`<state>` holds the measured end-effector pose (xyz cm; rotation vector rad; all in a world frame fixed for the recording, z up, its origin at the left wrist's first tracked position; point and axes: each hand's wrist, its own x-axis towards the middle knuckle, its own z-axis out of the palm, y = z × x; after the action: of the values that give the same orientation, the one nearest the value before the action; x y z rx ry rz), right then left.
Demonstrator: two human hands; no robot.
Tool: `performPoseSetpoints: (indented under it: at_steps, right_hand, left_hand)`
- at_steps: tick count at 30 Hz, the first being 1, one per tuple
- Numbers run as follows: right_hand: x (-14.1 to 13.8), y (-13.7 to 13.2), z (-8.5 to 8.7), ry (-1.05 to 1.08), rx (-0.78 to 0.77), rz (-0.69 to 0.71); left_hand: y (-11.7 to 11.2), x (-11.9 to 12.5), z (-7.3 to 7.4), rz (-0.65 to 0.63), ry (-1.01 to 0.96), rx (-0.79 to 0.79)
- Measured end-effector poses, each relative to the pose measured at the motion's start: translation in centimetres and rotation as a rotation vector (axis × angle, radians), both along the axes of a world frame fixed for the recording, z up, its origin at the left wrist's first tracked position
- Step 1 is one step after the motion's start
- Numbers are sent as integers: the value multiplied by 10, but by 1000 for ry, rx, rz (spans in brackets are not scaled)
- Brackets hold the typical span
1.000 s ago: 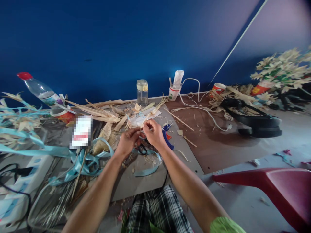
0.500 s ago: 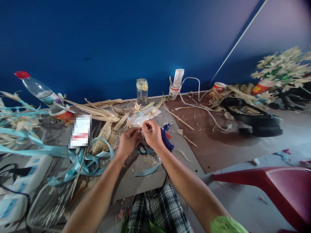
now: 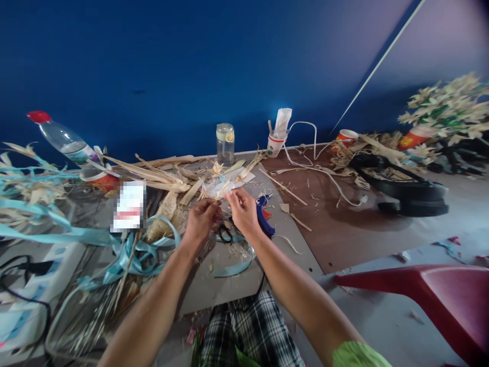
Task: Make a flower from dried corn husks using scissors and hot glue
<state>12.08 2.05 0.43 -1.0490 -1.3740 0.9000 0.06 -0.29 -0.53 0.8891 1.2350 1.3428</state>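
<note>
My left hand [image 3: 202,219] is closed in a pinch, its fingertips at the base of a small pale corn husk piece [image 3: 223,190]. Just to its right, my right hand [image 3: 243,208] is also pinched, with its thumb and forefinger at the same husk piece. The fingers partly hide the husk. Beneath the hands lie scissors with black handles [image 3: 225,234], their blades mostly hidden. A blue glue gun [image 3: 264,216] rests right beside my right wrist. Beyond the fingertips, white paper [image 3: 246,177] lies under husk flowers [image 3: 218,169].
Dried husks [image 3: 153,173] and light blue ribbon [image 3: 130,257] cover the left side, near a power strip [image 3: 38,285]. A clear bottle [image 3: 225,145] and a paper cup [image 3: 275,145] stand by the wall. A white cable [image 3: 332,176] crosses the right; a red chair [image 3: 431,290] stands front right.
My right hand has shifted slightly right, opening a small gap between the two hands. The husk piece shows more clearly between the fingertips. The whole view has moved slightly.
</note>
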Motion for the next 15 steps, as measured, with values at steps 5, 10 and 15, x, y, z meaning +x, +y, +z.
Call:
performPoseSetpoints:
  at_steps: [5,10,15]
  right_hand:
    - [3,5,-3,10,-44,-17]
    - [3,9,-9,-101,-55,32]
    - [6,15,-2,-134,-47,30]
  left_hand:
    - [5,-4,1,77,-88,16]
    - [7,-9,1,158,-110,45]
    - [9,-14,-1,170,-148,102]
